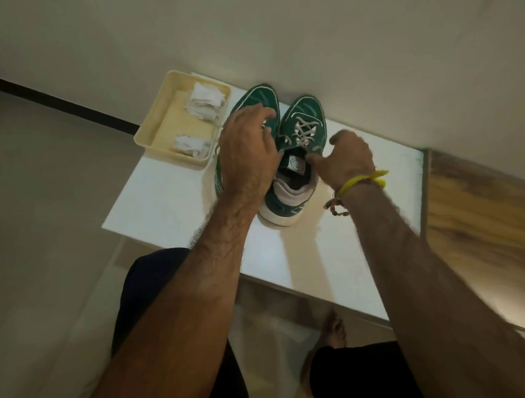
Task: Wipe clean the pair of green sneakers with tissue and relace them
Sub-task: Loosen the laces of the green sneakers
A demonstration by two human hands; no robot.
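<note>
Two green sneakers stand side by side on a white table, toes pointing away from me. The right sneaker shows white crossed laces and a white heel. The left sneaker is mostly hidden under my left hand, whose curled fingers lie over its laces and upper. My right hand pinches the right side of the right sneaker's collar beside the tongue. Crumpled white tissue lies in a cream tray left of the shoes.
A second wad of tissue lies at the tray's near end. The table stands against a pale wall. A wooden surface adjoins it on the right. My legs and a bare foot are below the table's near edge.
</note>
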